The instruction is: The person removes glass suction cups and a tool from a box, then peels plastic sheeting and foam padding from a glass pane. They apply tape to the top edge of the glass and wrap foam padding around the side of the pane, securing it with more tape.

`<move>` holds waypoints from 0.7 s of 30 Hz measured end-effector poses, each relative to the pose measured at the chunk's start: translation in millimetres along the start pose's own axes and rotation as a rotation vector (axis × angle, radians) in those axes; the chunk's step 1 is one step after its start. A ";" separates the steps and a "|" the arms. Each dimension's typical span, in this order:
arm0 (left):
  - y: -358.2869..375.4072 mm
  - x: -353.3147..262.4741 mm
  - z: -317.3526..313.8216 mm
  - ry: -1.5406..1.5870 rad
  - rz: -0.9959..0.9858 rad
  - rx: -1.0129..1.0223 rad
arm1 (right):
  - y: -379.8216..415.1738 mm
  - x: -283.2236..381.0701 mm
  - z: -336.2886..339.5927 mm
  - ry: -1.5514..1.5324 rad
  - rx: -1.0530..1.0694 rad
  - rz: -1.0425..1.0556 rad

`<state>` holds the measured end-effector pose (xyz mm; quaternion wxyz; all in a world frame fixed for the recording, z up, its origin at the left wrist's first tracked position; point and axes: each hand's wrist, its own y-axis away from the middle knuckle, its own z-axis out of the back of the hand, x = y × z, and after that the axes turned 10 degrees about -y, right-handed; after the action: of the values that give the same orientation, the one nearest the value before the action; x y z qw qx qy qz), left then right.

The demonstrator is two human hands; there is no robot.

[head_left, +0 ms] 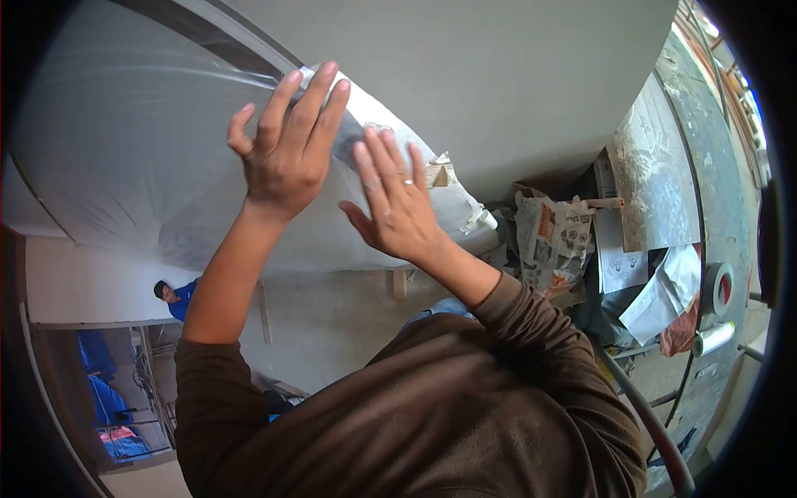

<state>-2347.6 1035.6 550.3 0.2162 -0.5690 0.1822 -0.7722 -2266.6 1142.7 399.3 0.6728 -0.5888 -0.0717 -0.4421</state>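
Both hands raised: L grip [286, 149] & R grip [394, 203] flat, fingers spread.

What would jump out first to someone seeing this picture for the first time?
The two bare hands in the upper middle: the left hand and the right hand, which wears a ring, press flat with fingers spread on a sheet of clear plastic film stretched over the pale surface at upper left. Next comes the clutter on the right, a crumpled printed paper bag and a roll of tape. A person in blue shows small at lower left.
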 end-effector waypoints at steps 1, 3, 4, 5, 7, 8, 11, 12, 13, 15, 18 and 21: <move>-3.3 4.8 5.0 0.023 -0.012 -0.003 | -13.0 0.7 -2.2 -0.013 -0.039 0.033; -7.5 17.1 11.5 0.027 -0.045 0.018 | -39.5 6.9 -17.3 -0.053 -0.108 0.095; -12.0 25.7 9.8 0.003 -0.064 0.032 | -50.3 11.8 -27.0 -0.083 -0.152 0.100; -15.1 34.9 4.7 -0.021 -0.085 0.041 | -62.6 15.2 -36.9 -0.111 -0.200 0.107; -20.0 50.0 -5.7 0.034 -0.093 0.001 | -81.5 19.3 -42.6 -0.180 -0.294 0.131; -26.8 56.0 -8.2 0.074 -0.088 -0.020 | -88.2 21.6 -43.1 -0.224 -0.338 0.146; -29.9 69.0 -19.5 0.158 -0.153 -0.024 | -87.4 0.8 -58.5 -0.128 -0.364 0.224; -30.0 69.4 -21.5 0.169 -0.166 -0.022 | -84.7 -4.9 -60.7 -0.083 -0.371 0.250; -30.8 69.6 -24.6 0.176 -0.176 -0.026 | -84.2 -11.2 -63.0 -0.034 -0.380 0.283; -30.7 72.0 -32.7 0.220 -0.199 -0.069 | -73.7 -16.4 -70.9 0.048 -0.371 0.255; -32.1 72.8 -39.8 0.266 -0.213 -0.078 | -58.0 -28.8 -80.5 0.237 -0.337 0.256; -35.0 71.8 -38.7 0.254 -0.230 -0.065 | -42.3 -40.7 -82.6 0.272 -0.319 0.273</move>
<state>-2407.8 1027.5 615.1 0.0832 -0.4907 0.1666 -0.8512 -2354.7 1096.4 380.6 0.6285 -0.6267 0.1704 -0.4280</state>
